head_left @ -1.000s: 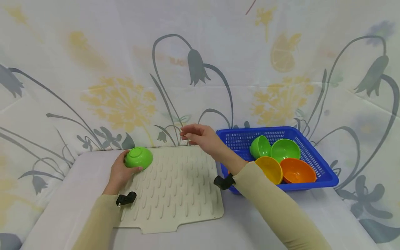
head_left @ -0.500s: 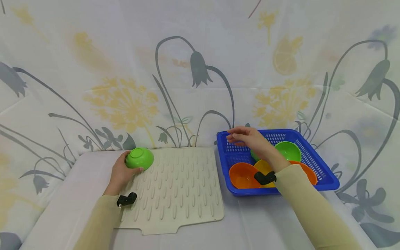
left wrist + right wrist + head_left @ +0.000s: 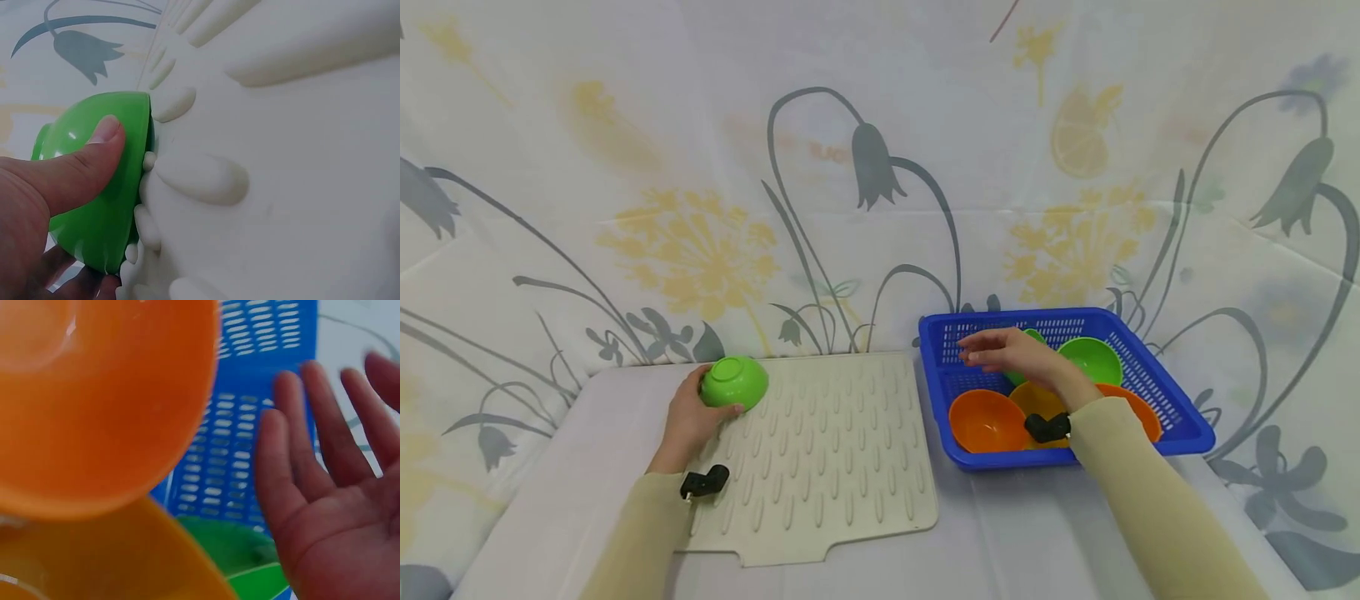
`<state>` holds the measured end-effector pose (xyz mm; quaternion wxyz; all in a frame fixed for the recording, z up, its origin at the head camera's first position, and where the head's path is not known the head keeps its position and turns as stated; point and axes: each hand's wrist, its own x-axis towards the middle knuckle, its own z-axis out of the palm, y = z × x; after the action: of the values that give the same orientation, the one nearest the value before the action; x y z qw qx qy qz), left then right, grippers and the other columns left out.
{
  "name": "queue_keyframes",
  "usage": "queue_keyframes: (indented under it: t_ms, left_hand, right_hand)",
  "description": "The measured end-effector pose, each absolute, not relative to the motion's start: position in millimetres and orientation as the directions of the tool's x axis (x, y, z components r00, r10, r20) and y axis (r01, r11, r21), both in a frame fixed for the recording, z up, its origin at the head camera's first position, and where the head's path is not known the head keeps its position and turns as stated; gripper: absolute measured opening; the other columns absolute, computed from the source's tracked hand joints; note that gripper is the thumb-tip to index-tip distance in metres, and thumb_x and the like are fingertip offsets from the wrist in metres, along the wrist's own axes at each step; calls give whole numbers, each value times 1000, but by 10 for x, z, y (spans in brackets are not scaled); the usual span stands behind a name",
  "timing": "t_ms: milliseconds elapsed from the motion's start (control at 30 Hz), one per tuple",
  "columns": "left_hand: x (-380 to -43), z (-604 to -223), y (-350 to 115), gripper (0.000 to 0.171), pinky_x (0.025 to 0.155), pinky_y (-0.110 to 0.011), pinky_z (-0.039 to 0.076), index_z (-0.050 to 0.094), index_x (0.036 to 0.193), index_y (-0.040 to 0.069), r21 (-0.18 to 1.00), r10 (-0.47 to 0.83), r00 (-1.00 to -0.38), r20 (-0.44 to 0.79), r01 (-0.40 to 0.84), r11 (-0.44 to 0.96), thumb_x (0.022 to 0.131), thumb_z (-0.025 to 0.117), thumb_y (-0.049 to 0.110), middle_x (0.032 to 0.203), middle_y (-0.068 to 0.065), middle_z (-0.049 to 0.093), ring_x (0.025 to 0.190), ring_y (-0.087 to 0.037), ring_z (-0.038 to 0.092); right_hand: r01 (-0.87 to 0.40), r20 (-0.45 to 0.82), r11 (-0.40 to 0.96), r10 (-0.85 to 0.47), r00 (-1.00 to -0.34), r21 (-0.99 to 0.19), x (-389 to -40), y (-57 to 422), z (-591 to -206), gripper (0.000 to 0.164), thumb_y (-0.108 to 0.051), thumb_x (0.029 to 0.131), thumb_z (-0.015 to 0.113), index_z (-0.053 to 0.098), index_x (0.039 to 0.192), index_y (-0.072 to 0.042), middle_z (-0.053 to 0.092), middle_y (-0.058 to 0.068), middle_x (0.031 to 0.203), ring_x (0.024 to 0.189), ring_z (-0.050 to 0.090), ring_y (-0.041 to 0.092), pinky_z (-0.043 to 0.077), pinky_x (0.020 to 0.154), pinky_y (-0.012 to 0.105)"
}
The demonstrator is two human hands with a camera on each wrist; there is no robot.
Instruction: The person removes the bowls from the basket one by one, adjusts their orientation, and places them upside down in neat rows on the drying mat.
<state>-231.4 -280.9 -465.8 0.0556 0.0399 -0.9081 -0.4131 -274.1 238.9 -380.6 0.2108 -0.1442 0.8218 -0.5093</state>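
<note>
An upside-down green bowl (image 3: 734, 383) rests at the far left corner of the cream ribbed drying mat (image 3: 827, 467). My left hand (image 3: 690, 417) grips it from the left; the left wrist view shows the thumb (image 3: 103, 140) across its side and fingers below. Over the blue basket (image 3: 942, 417) hovers my right hand (image 3: 1018, 354), holding nothing, its fingers extended in the right wrist view. Beneath and around it in the basket are an orange bowl (image 3: 987, 421), a yellow bowl (image 3: 1033, 402), green bowls (image 3: 1093, 360) and another orange bowl (image 3: 1138, 410), partly hidden by my arm.
Both mat and basket lie on a white cloth (image 3: 880, 575). A flower-printed curtain (image 3: 820, 233) hangs directly behind them. The basket's raised rim stands just right of the mat.
My right hand has moved right, from above the mat to over the basket, uncovering the left orange bowl. The left hand and its green bowl have stayed in place.
</note>
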Motion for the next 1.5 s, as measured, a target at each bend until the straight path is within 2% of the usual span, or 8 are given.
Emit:
queue_keyframes:
  t_ms: [233,433,667,900,1200,1500]
  left_hand:
    - [-2291,-4637,-2790,95,111,-60,28,24,153,-4,760,-126,-990,70,-29,649,81,84,15,150,-32,33,138,-49,31]
    - [-2276,-4615,-2777,95,112,-59,27,24,153,-4,761,-126,-990,62,-35,648,81,84,14,151,-32,33,138,-48,30]
    - [-2282,-4616,-2785,95,112,-60,28,24,153,-5,756,-123,-990,70,-28,654,81,84,14,150,-33,33,138,-49,30]
    - [-2295,-4643,-2796,95,112,-60,28,24,153,-4,752,-122,-990,74,-25,659,81,84,15,149,-33,34,138,-49,31]
    - [-2299,-4658,-2795,95,111,-60,28,24,153,-3,752,-118,-991,70,-25,659,82,83,17,149,-32,33,137,-49,31]
    - [-2296,-4638,-2794,94,112,-59,28,27,152,-4,755,-118,-990,82,-15,656,80,84,14,149,-32,35,137,-48,32]
  right_hand:
    - [-64,-289,552,-528,-799,-832,-2747,2414,-3881,47,-8,95,65,54,140,0,57,23,135,123,56,35,46,104,49]
    - [-83,-341,620,-533,-775,-781,-2713,2413,-3883,46,-4,92,67,58,137,-1,61,18,132,121,57,31,48,102,45]
    - [-93,-359,648,-529,-768,-755,-2698,2404,-3906,43,-2,90,68,63,133,-4,66,8,126,120,58,29,46,104,47]
    - [-113,-360,654,-542,-759,-748,-2691,2408,-3908,43,3,89,67,64,131,-1,66,10,126,124,55,34,44,105,49]
    - [-89,-378,687,-498,-781,-721,-2675,2412,-3912,45,12,86,59,68,127,-5,67,9,124,123,55,35,43,106,53]
    - [-121,-356,692,-504,-787,-712,-2680,2423,-3874,43,10,88,56,70,125,-7,68,7,122,121,56,33,41,106,55]
